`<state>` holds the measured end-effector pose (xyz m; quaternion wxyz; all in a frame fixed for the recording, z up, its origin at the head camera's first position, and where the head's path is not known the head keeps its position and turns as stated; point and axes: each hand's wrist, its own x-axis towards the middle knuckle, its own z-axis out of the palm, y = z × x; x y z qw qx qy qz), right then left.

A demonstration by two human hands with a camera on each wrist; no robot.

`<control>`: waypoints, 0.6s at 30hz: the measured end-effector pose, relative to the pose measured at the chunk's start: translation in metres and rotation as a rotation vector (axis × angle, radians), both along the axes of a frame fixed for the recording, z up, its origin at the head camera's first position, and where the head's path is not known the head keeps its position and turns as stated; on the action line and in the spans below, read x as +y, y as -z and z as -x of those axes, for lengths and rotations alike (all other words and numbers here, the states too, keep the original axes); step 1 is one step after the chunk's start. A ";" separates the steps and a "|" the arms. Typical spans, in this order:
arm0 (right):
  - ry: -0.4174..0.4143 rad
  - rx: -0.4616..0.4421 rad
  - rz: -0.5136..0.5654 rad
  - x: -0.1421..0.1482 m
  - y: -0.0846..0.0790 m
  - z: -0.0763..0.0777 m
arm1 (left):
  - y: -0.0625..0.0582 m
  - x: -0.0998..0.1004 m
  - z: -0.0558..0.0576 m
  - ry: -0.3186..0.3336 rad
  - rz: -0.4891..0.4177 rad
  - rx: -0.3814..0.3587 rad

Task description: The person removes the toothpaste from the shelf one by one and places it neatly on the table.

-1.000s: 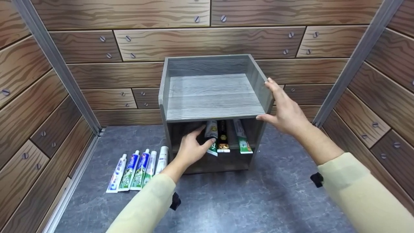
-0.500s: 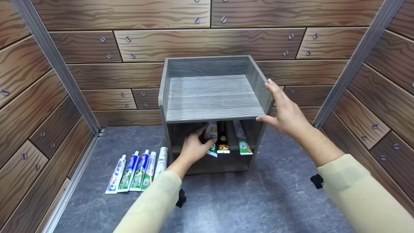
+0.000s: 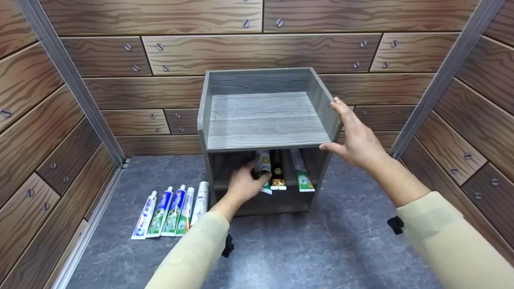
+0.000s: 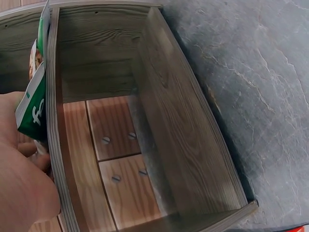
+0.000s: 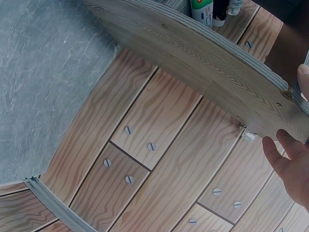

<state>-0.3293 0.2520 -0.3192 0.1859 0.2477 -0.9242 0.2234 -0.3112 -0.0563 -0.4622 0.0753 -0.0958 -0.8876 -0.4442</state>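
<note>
A grey wooden cabinet [image 3: 269, 120] has a tray-like top and shelves below. My left hand [image 3: 245, 184] reaches into the upper shelf and pinches a grey and green toothpaste tube [image 3: 263, 160], its thumb across the tube's lower part. The tube's flat green end [image 4: 33, 113] juts past the shelf edge in the left wrist view; its far end is hidden. To its right lie a black and gold toothpaste tube [image 3: 277, 170] and a white and green toothpaste tube [image 3: 301, 170]. My right hand [image 3: 359, 145] rests against the cabinet's right side, fingers extended and thumb at the front edge.
Several toothpaste tubes [image 3: 172, 212] lie in a row on the grey marbled floor [image 3: 289, 257], left of the cabinet. Wood-patterned walls [image 3: 257, 52] enclose the space at the back and sides. The cabinet's lower compartment [image 4: 111, 77] lies below the tube shelf.
My left hand has shifted slightly right and farther into the shelf, with the grey and green toothpaste tube still in its fingers. The right hand stays at the cabinet's side.
</note>
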 end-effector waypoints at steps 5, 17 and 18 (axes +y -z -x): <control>-0.003 -0.003 -0.001 -0.001 0.000 0.001 | 0.002 -0.001 0.000 0.005 0.011 -0.005; -0.019 0.048 -0.013 0.001 0.002 0.002 | 0.004 0.001 0.001 -0.036 0.023 0.024; -0.020 0.049 -0.013 0.000 0.002 0.002 | 0.005 0.001 0.001 -0.041 0.029 0.031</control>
